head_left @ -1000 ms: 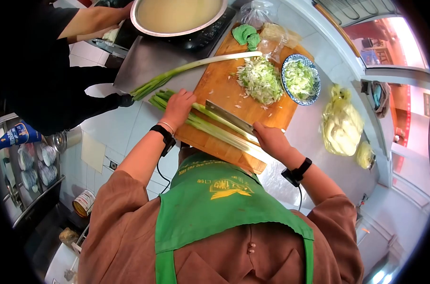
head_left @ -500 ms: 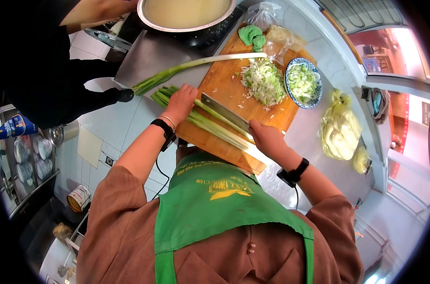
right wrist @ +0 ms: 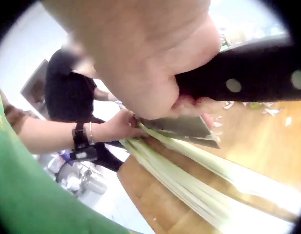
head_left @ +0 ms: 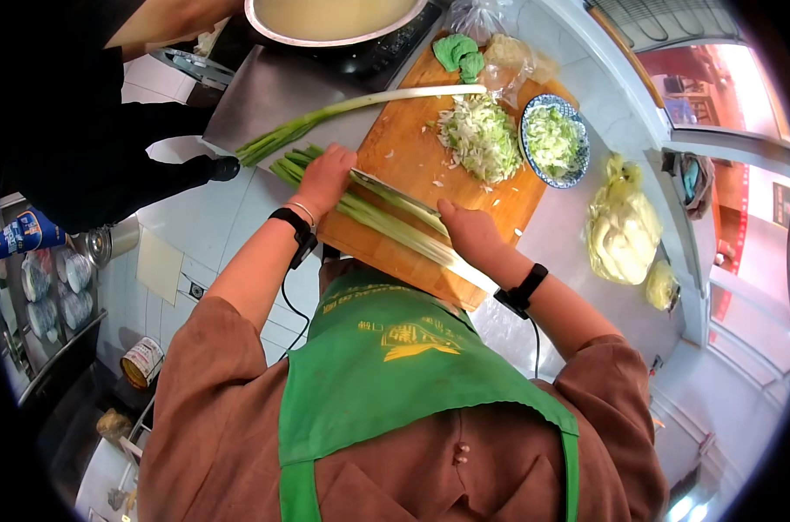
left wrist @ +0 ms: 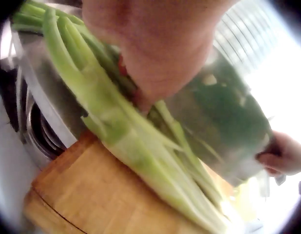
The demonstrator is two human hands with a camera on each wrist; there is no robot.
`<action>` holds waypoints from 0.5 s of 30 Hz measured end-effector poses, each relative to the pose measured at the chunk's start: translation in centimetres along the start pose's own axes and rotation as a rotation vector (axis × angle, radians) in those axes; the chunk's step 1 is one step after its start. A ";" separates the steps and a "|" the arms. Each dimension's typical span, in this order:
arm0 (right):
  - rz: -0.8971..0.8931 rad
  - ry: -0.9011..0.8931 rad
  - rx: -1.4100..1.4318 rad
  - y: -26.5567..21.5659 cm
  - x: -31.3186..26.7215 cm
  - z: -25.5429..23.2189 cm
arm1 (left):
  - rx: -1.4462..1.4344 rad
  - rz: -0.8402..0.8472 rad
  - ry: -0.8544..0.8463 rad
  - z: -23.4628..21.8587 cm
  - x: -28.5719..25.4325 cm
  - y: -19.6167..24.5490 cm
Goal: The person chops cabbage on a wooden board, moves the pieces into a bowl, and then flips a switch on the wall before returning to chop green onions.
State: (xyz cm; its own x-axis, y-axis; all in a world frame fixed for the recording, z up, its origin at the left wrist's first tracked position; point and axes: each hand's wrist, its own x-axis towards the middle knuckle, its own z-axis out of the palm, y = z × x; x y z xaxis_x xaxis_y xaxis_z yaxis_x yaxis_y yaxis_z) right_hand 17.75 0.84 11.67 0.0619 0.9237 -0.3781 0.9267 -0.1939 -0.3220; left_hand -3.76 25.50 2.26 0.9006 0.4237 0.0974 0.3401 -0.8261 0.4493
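In the head view my left hand [head_left: 325, 178] grips long green onions [head_left: 403, 233] by their green ends, at the left edge of the wooden cutting board [head_left: 403, 157]. My right hand [head_left: 477, 235] holds a cleaver [head_left: 396, 193], its fingers wrapped about the black handle [right wrist: 257, 73]. The broad blade [left wrist: 214, 117] lies along the upper stalk, its far end right by my left fingers. Stalks run lengthwise across the board, white ends to the right. Past the blade sits a pile of chopped green onion [head_left: 480, 139]. My left fingertips are partly hidden.
A blue-patterned bowl [head_left: 554, 143] of chopped onion stands by the board's right edge. Another whole green onion [head_left: 342, 111] lies across the far corner. Beyond are a green cloth [head_left: 457, 54], a large pot [head_left: 334, 39] and another person. A yellowish bag [head_left: 623, 222] rests on the right.
My right hand has drawn the cleaver leftward along the stalk, so its far end is now at my left hand. The left hand keeps its grip on the green ends.
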 end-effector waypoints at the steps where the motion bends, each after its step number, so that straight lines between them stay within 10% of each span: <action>1: 0.001 -0.005 0.006 0.8 -0.9 0.2 | -0.003 0.004 -0.006 -0.3 -0.1 0.3; 15: 0.127 -0.134 0.004 6.6 -11.7 -0.4 | -0.077 -0.060 -0.045 -0.9 0.4 1.0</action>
State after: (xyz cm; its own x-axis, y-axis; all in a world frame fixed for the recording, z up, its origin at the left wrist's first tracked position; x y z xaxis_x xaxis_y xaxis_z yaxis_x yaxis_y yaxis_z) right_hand 23.30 -11.14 14.37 0.1283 0.8393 -0.5284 0.9130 -0.3080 -0.2676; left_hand -3.35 25.16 3.57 0.8910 0.4530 0.0294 0.3734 -0.7682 0.5200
